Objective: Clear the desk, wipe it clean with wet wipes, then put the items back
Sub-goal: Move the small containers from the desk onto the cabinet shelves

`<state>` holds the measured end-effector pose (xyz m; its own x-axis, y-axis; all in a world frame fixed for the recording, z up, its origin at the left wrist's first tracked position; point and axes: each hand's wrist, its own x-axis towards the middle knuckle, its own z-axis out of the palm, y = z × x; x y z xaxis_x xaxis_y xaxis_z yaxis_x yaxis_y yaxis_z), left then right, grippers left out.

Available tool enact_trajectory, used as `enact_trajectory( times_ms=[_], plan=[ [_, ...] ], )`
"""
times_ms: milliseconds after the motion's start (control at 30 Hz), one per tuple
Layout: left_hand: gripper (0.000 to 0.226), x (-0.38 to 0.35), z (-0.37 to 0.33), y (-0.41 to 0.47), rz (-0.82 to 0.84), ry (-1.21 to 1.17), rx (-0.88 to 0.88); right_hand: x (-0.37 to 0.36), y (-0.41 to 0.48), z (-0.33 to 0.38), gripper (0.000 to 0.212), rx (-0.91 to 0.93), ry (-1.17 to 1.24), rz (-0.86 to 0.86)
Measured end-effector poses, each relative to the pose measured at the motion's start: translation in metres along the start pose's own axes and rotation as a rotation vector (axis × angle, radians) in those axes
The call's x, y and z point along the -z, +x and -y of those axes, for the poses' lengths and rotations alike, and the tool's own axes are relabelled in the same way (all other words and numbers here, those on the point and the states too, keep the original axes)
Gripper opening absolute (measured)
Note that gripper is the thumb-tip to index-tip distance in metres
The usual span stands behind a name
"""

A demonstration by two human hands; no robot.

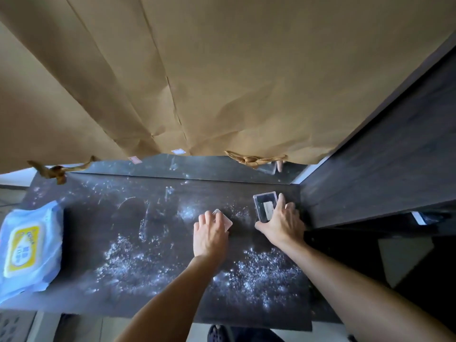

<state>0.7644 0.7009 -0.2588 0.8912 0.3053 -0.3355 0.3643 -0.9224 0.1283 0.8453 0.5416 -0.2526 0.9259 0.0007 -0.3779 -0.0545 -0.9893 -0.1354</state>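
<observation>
The dark desk (138, 218) is streaked with wet, glistening patches. My right hand (283, 222) grips a small clear plastic box (265, 204) that stands on the desk near its right end, thumb on one side and fingers on the other. My left hand (209, 234) rests on a small flat pinkish card-like item (225, 219), whose corners poke out past my fingers. A blue pack of wet wipes (27, 245) with a yellow lid lies at the desk's left edge, far from both hands.
Brown paper (222, 82) hangs over the wall behind the desk. A dark wooden panel (382, 174) closes the right side. A mirror strip (187, 166) runs along the back edge. My shoe (219, 334) shows below the front edge.
</observation>
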Motion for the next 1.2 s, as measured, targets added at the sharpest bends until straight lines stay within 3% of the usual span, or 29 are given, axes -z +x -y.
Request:
enact_trajectory(
  times_ms=[167, 467, 767, 967, 1200],
  plan=[
    [0.054, 0.013, 0.003, 0.000, 0.052, -0.091, 0.014, 0.003, -0.001, -0.010, 0.075, 0.006, 0.013, -0.063],
    [0.060, 0.048, 0.025, -0.047, 0.081, -0.148, -0.052, 0.026, -0.043, -0.024, 0.062, 0.075, 0.098, -0.047],
    [0.063, 0.087, 0.004, -0.123, -0.119, -0.133, -0.292, 0.053, -0.155, -0.078, 0.063, 0.102, 0.106, -0.224],
    [0.055, 0.122, -0.059, -0.158, -0.275, -0.157, -0.537, 0.106, -0.201, -0.143, 0.063, -0.008, 0.159, -0.409],
    [0.066, 0.161, -0.145, -0.175, -0.454, -0.194, -0.796, 0.181, -0.205, -0.203, 0.068, -0.071, 0.289, -0.598]
  ],
)
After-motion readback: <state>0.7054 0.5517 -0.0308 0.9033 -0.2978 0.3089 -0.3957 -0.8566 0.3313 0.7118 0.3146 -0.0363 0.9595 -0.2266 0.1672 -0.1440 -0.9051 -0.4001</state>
